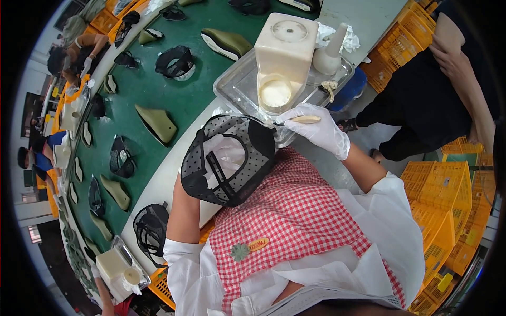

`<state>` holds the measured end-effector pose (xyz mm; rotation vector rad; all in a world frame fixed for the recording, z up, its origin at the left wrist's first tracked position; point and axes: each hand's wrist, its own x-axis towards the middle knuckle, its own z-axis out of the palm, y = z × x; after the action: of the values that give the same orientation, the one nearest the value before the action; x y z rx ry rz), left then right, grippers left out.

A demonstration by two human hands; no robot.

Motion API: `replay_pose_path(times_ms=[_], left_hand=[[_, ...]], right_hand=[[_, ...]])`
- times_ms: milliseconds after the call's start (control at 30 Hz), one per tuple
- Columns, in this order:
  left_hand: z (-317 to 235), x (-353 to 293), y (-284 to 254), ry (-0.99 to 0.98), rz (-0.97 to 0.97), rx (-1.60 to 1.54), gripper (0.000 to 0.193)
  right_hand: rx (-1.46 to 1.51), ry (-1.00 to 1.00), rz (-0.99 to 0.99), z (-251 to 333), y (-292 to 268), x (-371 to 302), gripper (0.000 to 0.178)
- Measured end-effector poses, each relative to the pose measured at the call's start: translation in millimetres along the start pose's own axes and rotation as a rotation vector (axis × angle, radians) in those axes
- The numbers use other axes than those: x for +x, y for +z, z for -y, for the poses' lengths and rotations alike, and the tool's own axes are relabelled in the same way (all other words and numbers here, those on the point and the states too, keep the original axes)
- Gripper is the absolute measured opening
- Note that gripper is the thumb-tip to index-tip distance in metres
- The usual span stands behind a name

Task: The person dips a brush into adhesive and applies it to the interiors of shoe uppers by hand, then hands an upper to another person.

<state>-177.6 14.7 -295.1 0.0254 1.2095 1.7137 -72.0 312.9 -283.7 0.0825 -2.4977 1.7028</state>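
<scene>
1. A black mesh upper [259, 139] is held at the apron [287, 195], over the left hand [230, 154]; its finger spread cannot be told.
2. A brush [306, 119] is pinched by the right hand [320, 130] beside the upper; brushing seems under way, the remainder unclear.
3. Forward room is limited by the tray [232, 84]; more is left rightward, before the crates [441, 181].

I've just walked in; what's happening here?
The person's gloved left hand is inside a black dotted-mesh shoe upper. The gloved right hand holds a wooden-handled brush by the upper's edge. Beyond it, an open-mouthed white container stands on a metal tray. Olive lasts and more black uppers lie leftward on a green surface.
</scene>
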Motion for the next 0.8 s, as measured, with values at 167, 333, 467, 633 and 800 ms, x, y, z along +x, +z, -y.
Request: replay_pose_path(times_ms=[167, 333, 467, 633, 800], left_hand=[[-2.7, 5.3, 7.3, 0.034, -0.016, 0.051, 0.059], [-7.2, 6.8, 20.6, 0.105, -0.036, 0.176, 0.063], [-11.8, 9.4, 25.3, 0.263, 0.017, 0.168, 0.069], [-8.4, 16.1, 11.3, 0.263, 0.039, 0.068, 0.062], [2.0, 27.5, 4.7, 0.24, 0.015, 0.018, 0.058]], right_hand=[[0.1, -0.041, -0.074, 15.7, 0.6, 3.2, 0.015], [0.134, -0.21, -0.099, 24.1, 6.6, 13.1, 0.016], [-0.019, -0.129, -0.154, 8.5, 5.7, 8.0, 0.016], [0.055, 0.061, -0.171, -4.4, -0.1, -10.1, 0.016], [0.114, -0.006, -0.255, 2.8, -0.4, -7.4, 0.016]])
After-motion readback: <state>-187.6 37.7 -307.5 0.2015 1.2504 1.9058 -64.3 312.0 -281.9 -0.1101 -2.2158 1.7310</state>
